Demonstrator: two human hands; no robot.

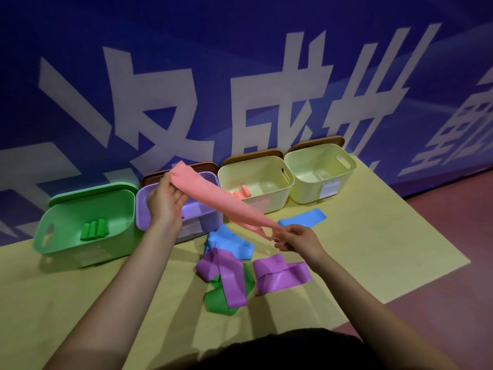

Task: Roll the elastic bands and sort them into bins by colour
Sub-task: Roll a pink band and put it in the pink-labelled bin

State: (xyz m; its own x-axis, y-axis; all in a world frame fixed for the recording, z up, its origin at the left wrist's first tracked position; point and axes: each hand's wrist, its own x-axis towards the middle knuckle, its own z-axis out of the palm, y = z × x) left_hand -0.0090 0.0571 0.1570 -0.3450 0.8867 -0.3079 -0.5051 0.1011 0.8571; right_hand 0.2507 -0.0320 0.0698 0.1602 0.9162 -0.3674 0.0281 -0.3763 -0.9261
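Pink band [213, 196]: unrolled, held taut in the air, slanting above the purple bin [205, 217].
Loose bands on mat: two blue [229, 243] [304, 218], two purple [226, 276] [280, 273], one green [221, 297], lying crumpled and overlapping.
Green bin [66, 244]: green rolls [94, 229] inside.
Middle cream bin [272, 201]: pink rolls [241, 194] inside.
Right cream bin [301, 193]: contents not discernible.

Dim, blue-tinted light, soft shadows, and wide-angle bending at the edges.
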